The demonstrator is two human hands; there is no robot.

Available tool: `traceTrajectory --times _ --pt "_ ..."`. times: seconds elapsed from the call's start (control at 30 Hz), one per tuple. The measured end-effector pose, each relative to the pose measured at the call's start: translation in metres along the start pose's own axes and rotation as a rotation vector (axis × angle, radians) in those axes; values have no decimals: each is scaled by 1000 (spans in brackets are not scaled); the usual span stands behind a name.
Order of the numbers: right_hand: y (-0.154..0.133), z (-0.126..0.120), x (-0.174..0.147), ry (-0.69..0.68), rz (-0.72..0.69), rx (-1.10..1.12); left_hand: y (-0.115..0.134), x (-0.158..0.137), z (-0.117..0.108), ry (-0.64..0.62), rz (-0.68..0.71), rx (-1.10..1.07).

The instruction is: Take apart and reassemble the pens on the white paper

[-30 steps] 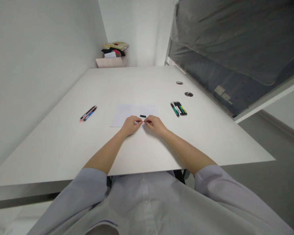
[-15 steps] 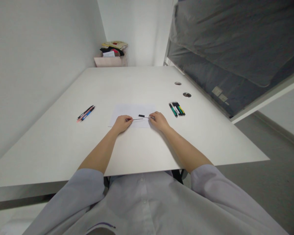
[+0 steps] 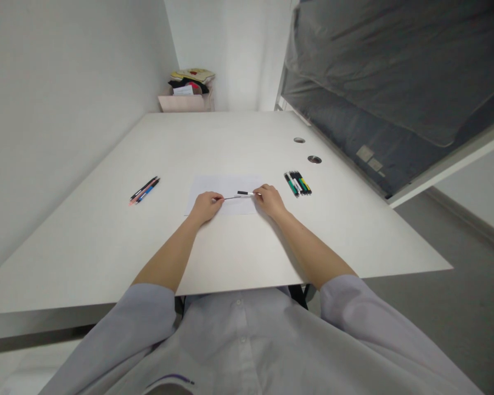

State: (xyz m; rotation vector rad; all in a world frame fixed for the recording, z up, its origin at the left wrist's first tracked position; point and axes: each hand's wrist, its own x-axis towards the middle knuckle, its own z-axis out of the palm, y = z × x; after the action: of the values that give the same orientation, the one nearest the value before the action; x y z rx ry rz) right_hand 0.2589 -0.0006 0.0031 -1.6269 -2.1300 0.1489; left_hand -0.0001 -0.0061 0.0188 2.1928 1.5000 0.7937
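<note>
On a sheet of white paper [image 3: 224, 184], both of my hands work close together. My left hand [image 3: 207, 206] is closed in a pinch on a thin dark pen refill [image 3: 236, 197], which points right. The fingers of my right hand [image 3: 270, 201] are closed around a white-and-black pen barrel [image 3: 246, 193], its black end facing left. The refill's far end reaches the right fingertips, just below the barrel. Whether the refill touches the barrel there is hidden by the fingers.
Several pens [image 3: 298, 184] with green, white and yellow parts lie in a row right of the paper. A few more pens [image 3: 145, 190] lie to the left. The white table [image 3: 230, 148] has two round metal inserts [image 3: 314, 159] at the right. Beyond its far edge stands a pink box [image 3: 181, 103] with cloth.
The pen barrel has shifted a little right and up with my right hand. The refill now extends farther right, up to the right fingertips. The paper's left edge has moved slightly right.
</note>
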Motion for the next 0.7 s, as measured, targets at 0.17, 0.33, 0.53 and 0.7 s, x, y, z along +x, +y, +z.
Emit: traceTrajectory --times 0.17,0.33,0.53,0.7 --pt "16 -5 -1 24 -28 29 -10 2 -8 50 -14 3" --pt "20 -7 -2 42 -32 54 -15 2 -9 45 -4 4" --pt "17 -8 -2 35 -39 27 -13 3 -9 39 -2 9" --pt "3 -9 -5 2 -91 31 -3 1 -3 5 19 30"
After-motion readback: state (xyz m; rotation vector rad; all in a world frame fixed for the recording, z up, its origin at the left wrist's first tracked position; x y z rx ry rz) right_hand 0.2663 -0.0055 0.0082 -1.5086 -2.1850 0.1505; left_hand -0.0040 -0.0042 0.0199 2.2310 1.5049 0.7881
